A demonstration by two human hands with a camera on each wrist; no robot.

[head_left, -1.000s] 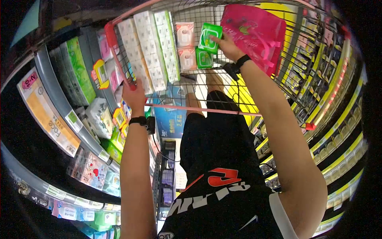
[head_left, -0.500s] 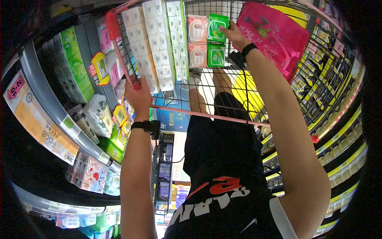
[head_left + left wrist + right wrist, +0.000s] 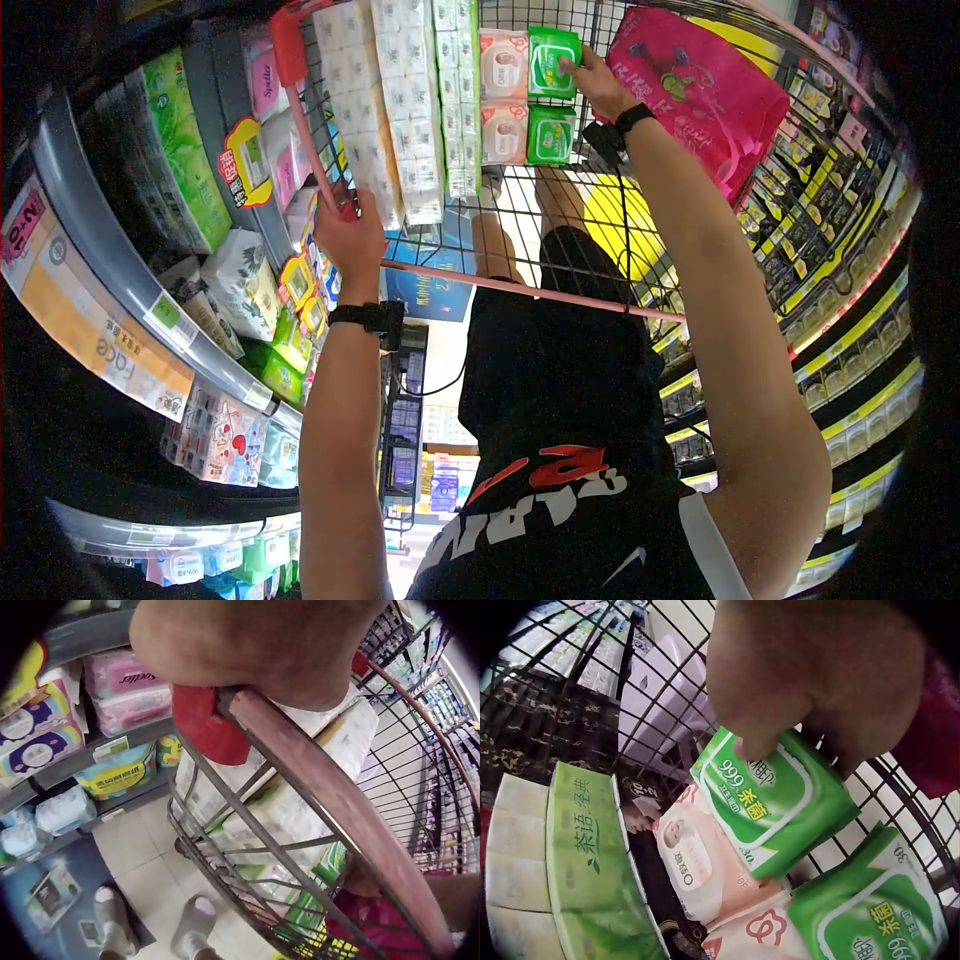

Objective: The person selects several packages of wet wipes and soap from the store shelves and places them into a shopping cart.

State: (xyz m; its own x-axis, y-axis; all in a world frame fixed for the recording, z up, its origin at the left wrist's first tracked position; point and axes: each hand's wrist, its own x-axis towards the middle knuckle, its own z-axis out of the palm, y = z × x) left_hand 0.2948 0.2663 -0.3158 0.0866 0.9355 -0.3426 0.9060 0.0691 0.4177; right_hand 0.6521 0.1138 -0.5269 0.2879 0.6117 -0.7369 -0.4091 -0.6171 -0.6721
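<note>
My right hand holds a green pack of wet wipes by its edge, thumb on its top face. In the head view the pack lines up beside a pink wipes pack, above a second green pack and a second pink one. All are inside a wire shopping cart, left of a magenta bag. Long bundles of tissue packs fill the cart's left side. My left hand grips the cart's pink rim near its red corner piece.
Shelves with tissue packs and price labels run close along the left. Racks of small goods curve along the right. A blue floor mat lies by the shelf, near the person's sandalled feet.
The upper green wipes pack was tilted and overlapped the lower one; my right hand has brought it straight beside the pink pack. The cart appears slightly further right. My left hand stays on the rim.
</note>
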